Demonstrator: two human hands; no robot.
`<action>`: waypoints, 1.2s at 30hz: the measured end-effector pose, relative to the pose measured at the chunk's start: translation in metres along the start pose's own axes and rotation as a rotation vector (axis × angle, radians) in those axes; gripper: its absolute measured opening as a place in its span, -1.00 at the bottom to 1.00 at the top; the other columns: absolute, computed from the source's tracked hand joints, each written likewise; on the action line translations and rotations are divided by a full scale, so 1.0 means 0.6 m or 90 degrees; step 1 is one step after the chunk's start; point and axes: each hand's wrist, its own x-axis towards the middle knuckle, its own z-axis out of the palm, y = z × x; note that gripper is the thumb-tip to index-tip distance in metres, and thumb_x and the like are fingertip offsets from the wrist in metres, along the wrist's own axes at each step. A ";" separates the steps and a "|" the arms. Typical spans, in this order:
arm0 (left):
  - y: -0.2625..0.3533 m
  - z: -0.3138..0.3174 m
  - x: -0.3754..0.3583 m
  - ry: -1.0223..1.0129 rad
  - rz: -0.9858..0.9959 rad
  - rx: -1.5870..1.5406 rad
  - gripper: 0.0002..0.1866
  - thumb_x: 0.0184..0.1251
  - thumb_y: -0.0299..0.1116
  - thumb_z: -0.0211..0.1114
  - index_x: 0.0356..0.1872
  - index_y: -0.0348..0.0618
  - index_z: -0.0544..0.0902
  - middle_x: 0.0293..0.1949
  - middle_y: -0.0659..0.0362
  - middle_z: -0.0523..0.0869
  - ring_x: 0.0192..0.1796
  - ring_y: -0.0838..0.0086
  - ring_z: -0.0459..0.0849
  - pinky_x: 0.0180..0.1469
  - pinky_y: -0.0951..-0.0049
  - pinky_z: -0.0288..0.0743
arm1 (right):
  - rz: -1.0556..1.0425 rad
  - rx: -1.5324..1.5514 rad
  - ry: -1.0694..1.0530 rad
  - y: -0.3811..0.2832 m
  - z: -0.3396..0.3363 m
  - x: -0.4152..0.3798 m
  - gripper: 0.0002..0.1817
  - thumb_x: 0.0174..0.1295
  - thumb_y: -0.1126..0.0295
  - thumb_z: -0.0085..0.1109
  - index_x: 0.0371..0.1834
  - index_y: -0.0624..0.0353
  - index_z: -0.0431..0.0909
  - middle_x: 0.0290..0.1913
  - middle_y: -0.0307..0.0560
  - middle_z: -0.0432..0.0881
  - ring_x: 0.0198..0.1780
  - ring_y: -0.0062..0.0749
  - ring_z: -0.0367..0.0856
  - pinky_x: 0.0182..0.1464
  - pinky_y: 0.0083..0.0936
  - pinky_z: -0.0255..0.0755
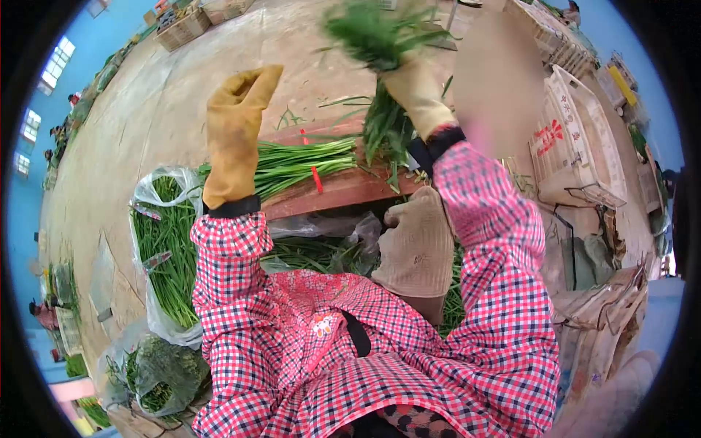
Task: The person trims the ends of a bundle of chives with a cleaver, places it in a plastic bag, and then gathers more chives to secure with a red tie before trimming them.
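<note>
My left hand (235, 135), in a yellow-orange work glove, is raised above the left end of a reddish wooden board (343, 191). Its fingers are curled in against the thumb, and nothing shows in them. Beyond the board's right end my right hand (418, 93), in a cream glove, is closed round a bunch of green leaves (372, 33), smeared by motion. More dark leaves (387, 124) hang below that hand over the board. On the board lies a pile of long, thin, chive-like green stalks (303, 166), between two upright red markers (317, 179).
Bagged greens (166, 255) stand left of the board, with another bag (171, 372) nearer me. Below the board are more greens and a brown cardboard piece (416, 252). At right stands a white plastic crate (577, 146). A blurred patch (496, 80) lies beside my right hand.
</note>
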 end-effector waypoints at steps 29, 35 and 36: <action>0.108 0.078 -0.028 -0.103 0.128 -0.342 -0.52 0.15 -0.66 0.44 0.14 -0.30 0.60 -0.09 0.20 0.71 -0.11 0.41 0.71 -0.06 0.40 0.63 | -0.575 0.258 -0.035 -0.114 -0.180 -0.096 -0.04 -0.15 0.02 0.61 0.32 0.24 0.38 0.12 0.31 0.60 0.14 0.09 0.63 0.14 -0.22 0.50; 0.086 -0.008 -0.023 -0.058 0.063 -0.435 -0.58 0.34 -0.33 0.39 0.15 -0.30 0.57 -0.29 0.23 0.65 -0.30 0.47 0.62 -0.14 0.44 0.57 | -0.331 0.184 -0.487 0.074 -0.072 -0.207 0.15 -0.17 0.12 0.63 0.50 0.21 0.12 0.10 0.25 0.61 0.07 0.12 0.63 0.04 -0.18 0.54; 0.083 -0.010 -0.023 -0.068 0.067 -0.472 -0.58 0.36 -0.28 0.37 0.13 -0.30 0.57 -0.34 0.25 0.59 -0.35 0.50 0.56 -0.17 0.46 0.53 | -0.323 -0.007 -0.484 0.030 -0.136 -0.235 0.13 -0.15 0.17 0.61 0.49 0.21 0.11 0.06 0.24 0.62 0.03 0.13 0.65 -0.02 -0.18 0.56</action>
